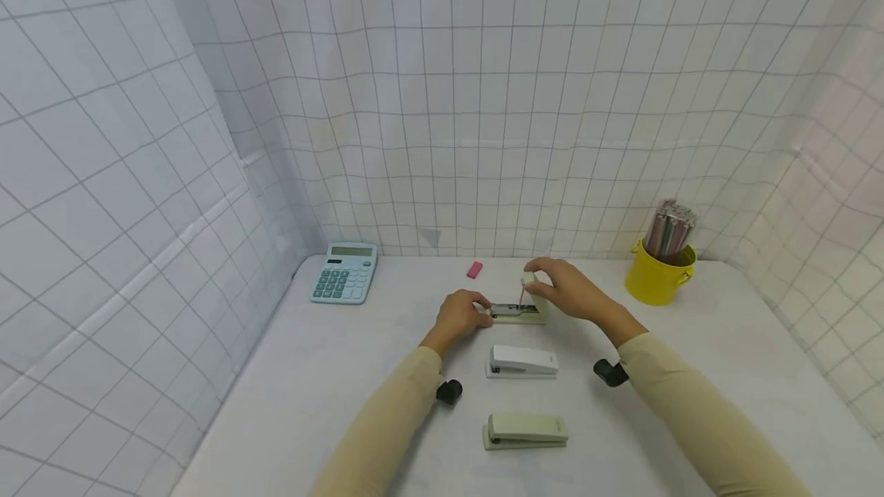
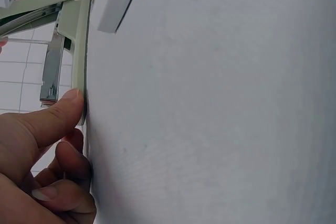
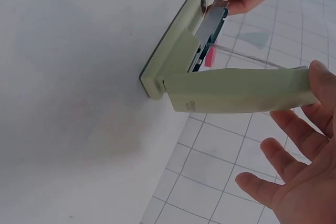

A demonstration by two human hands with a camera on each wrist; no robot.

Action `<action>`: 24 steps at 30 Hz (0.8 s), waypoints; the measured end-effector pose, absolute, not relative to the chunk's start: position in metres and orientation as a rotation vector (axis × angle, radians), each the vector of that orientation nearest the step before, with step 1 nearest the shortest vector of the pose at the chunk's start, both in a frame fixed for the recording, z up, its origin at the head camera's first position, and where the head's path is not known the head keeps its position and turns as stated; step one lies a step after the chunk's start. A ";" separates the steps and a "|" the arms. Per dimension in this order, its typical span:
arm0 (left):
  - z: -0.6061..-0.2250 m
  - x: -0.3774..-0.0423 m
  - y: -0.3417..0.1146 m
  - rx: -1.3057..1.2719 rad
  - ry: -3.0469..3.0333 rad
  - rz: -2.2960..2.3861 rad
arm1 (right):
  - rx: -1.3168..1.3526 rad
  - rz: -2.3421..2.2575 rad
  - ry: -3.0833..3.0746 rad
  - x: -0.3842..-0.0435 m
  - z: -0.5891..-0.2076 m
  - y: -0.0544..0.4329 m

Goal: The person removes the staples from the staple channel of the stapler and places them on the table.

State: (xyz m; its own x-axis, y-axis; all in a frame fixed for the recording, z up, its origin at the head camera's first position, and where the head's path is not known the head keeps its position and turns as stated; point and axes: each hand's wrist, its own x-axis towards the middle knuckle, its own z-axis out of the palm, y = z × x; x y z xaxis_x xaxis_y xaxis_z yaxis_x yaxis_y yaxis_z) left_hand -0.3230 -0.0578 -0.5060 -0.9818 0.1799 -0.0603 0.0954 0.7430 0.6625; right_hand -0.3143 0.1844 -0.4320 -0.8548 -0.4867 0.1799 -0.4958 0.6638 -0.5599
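Note:
A pale green stapler (image 1: 518,320) stands opened up on the white table, its top arm (image 3: 236,90) raised steeply from the base. My left hand (image 1: 458,314) pinches the front end of the base between thumb and fingers. With thumb and fingertips, my right hand (image 1: 569,287) grips the free end of the raised arm; its other fingers are spread in the right wrist view. A thin spring (image 3: 247,56) stretches from the metal staple channel (image 3: 212,24) to the raised arm. Whether staples lie in the channel, I cannot tell.
Nearer to me lie a white stapler (image 1: 522,360) and another green stapler (image 1: 526,429), both closed. A pink eraser (image 1: 474,270) lies behind the opened one. The light blue calculator (image 1: 344,274) is at the back left, a yellow bucket (image 1: 652,279) of pencils (image 1: 670,228) at the back right.

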 end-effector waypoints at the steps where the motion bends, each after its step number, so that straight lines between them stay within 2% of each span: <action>1: -0.506 -0.323 -0.058 0.225 2.819 1.064 | 0.846 0.969 -2.850 -0.314 -0.432 0.187; 12: -0.505 -0.323 -0.060 0.260 2.812 1.075 | 0.805 1.062 -2.832 -0.312 -0.436 0.212; 24: -0.504 -0.323 -0.059 0.247 2.818 1.048 | 0.712 1.088 -2.872 -0.308 -0.446 0.261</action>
State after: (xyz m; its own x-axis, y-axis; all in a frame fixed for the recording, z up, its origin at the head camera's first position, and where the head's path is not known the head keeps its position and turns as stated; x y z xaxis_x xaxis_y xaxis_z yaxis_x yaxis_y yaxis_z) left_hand -0.3231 -0.0595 -0.5039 -0.9789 0.1954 -0.0595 0.1091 0.7464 0.6565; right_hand -0.3085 0.2605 -0.4460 -0.8980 -0.4151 0.1457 -0.4075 0.6600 -0.6311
